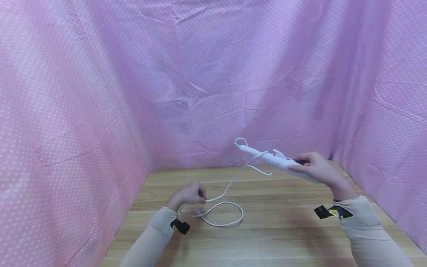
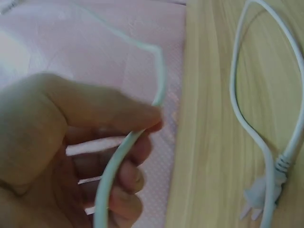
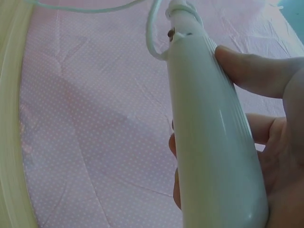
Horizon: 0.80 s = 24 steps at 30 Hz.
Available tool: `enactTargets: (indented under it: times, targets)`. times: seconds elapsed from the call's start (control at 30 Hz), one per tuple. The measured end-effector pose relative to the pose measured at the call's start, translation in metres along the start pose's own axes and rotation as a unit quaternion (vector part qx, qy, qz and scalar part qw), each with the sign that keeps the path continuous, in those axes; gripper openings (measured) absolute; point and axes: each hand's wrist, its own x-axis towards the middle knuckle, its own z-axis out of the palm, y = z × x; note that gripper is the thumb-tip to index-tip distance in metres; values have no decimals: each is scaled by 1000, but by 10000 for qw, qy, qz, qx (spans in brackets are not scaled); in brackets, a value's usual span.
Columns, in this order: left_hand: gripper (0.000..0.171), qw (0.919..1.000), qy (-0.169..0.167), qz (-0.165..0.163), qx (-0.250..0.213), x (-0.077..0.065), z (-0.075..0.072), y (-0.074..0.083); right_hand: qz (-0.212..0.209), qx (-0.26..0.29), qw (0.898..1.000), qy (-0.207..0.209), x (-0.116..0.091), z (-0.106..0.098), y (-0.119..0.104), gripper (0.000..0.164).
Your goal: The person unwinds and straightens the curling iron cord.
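In the head view my right hand (image 1: 317, 168) holds a white curling iron (image 1: 271, 158) by its wide end, raised over the back of the table and tilted. Its smooth, tapering body (image 3: 209, 128) fills the middle of the right wrist view, the thumb on its ribbed side and fingers wrapped behind. Some of the white cord (image 1: 221, 196) is wound around the iron's narrower part, with a small loop at the far tip. Lower and to the left, my left hand (image 1: 191, 193) pinches that cord (image 2: 111, 171) between thumb and fingers.
A loop of cord (image 1: 242, 215) lies on the wooden table (image 1: 267, 241), beside the two-pin plug (image 2: 259, 192). Pink dotted cloth (image 1: 213, 92) walls in the table at the back and both sides. Each wrist wears a small black camera (image 1: 181, 226).
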Motion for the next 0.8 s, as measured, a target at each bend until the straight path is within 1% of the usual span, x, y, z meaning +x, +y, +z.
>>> enactTargets:
  times: [0.07, 0.13, 0.2, 0.23, 0.33, 0.43, 0.53, 0.63, 0.7, 0.8]
  targets:
    - [9, 9990, 315, -303, 39, 3, 2, -5, -37, 145, 9998, -133, -2, -1, -1, 30]
    - [11, 9964, 617, -584, 6, 6, 3, -9, -63, 240, 9994, -251, -4, -1, -1, 30]
    - [12, 9926, 896, -819, -37, 9, 5, -13, -82, 286, 9989, -349, -6, -1, -1, 31]
    - [12, 9907, 1030, -885, -72, 10, 5, -15, -72, 277, 9989, -383, -6, -1, -1, 31]
    - [12, 9861, 1326, -995, -116, 12, 6, -20, -81, 237, 9984, -508, -7, -2, -2, 30]
    - [12, 9816, 1599, -1039, -94, 12, 5, -23, -109, 117, 9978, -645, -9, -3, -3, 29]
    - [11, 9742, 1921, -1171, -157, 14, 4, -26, -245, -116, 9968, -749, -11, -4, -4, 28]
    - [10, 9647, 2278, -1272, -342, 17, 1, -28, -475, -232, 9954, -805, -12, -4, -3, 25]
    - [9, 9582, 2518, -1291, -431, 19, 0, -30, -730, -154, 9930, -920, -13, -4, -1, 24]
    - [6, 9479, 2828, -1291, -701, 21, -4, -31, -1139, 259, 9857, -1219, -14, -2, 4, 22]
